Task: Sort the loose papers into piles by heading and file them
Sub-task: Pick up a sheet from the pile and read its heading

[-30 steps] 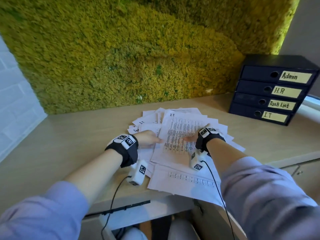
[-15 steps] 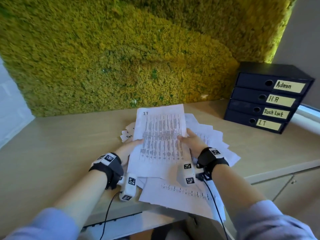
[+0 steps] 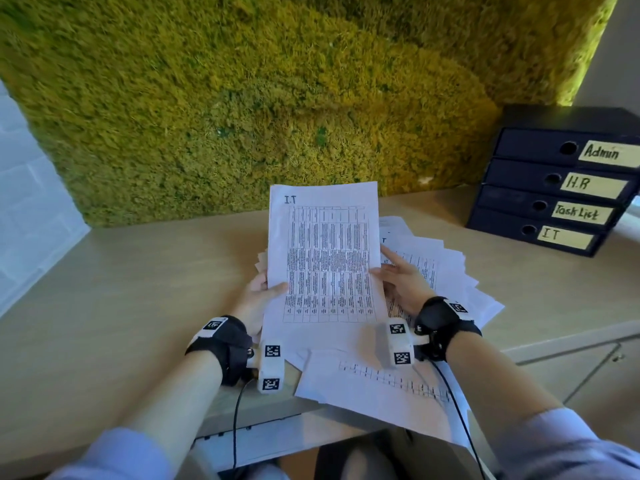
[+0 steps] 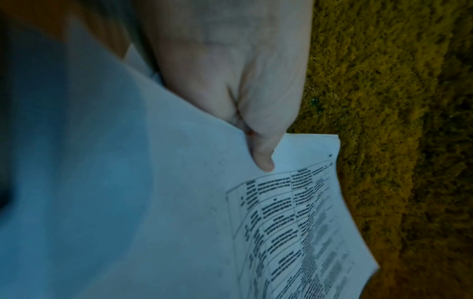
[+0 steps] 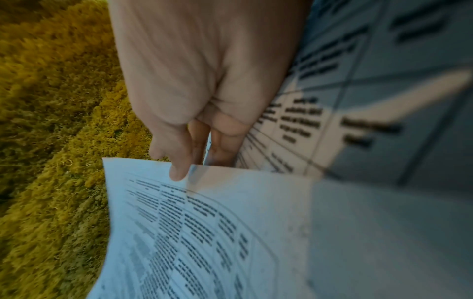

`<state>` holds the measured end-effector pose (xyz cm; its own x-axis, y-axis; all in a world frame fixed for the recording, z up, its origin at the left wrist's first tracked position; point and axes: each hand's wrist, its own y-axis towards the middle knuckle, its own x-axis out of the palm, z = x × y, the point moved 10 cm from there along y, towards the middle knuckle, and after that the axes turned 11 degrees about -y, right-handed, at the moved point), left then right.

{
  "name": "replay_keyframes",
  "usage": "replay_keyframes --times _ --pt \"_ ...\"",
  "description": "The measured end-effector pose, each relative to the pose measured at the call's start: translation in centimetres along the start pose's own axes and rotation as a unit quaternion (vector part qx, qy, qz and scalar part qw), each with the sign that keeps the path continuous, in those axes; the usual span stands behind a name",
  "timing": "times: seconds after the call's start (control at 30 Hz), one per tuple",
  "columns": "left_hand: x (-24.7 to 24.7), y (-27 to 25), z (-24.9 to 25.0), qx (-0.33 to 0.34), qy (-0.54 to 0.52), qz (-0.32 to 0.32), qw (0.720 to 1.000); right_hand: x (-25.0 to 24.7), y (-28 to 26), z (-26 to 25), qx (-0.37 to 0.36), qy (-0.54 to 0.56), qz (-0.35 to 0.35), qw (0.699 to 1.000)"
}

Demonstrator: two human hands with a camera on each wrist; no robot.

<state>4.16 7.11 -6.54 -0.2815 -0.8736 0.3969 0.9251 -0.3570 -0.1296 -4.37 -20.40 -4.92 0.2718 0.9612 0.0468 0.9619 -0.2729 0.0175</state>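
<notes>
Head view shows one sheet headed "I.T" [image 3: 325,258] raised above the desk [image 3: 121,289], held at both side edges. Count: one raised sheet, one spread of loose papers [image 3: 433,268] lying on the desk beneath and right of it, four stacked box files [image 3: 550,188], two hands.

The raised sheet is white, portrait, with a handwritten "I.T" at its top left corner and a printed table of small dense text filling most of the page. The print is too small to read.

The left hand [image 3: 258,299] pinches the sheet's left edge: thumb on the printed face, fingers behind the paper. The left wrist view confirms the thumb [image 4: 263,159] pressed on the sheet's margin just beside the table. The right hand [image 3: 403,284] holds the right edge, thumb on the front; the right wrist view shows its fingers [image 5: 222,145] curled behind the sheet.

The box files are dark blue, stacked at the desk's far right, well apart from the papers. Labels read, top to bottom: "Admin", "H.R", "Task List", "IT". A moss wall [image 3: 242,98] stands behind the desk.
</notes>
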Motion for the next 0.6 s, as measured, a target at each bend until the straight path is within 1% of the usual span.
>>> replay_keyframes --times 0.1,0.27,0.37,0.5,0.6 --pt "0.1 -0.1 -0.1 -0.004 -0.009 -0.021 1.0 0.3 -0.2 -0.2 -0.014 0.02 -0.01 1.0" --pt "0.1 -0.2 0.0 -0.003 -0.034 -0.019 0.999 0.4 -0.2 -0.3 -0.013 0.037 -0.018 0.999" --pt "0.3 -0.4 0.0 -0.005 -0.05 -0.029 0.998 0.9 -0.3 -0.5 -0.02 -0.003 -0.026 0.999" --pt "0.0 -0.2 0.0 -0.009 -0.088 -0.011 0.996 1.1 -0.3 -0.6 -0.025 -0.007 -0.039 0.999" --pt "-0.1 -0.2 -0.1 -0.012 -0.098 -0.008 0.995 0.9 -0.4 -0.4 -0.025 0.002 -0.032 0.999"
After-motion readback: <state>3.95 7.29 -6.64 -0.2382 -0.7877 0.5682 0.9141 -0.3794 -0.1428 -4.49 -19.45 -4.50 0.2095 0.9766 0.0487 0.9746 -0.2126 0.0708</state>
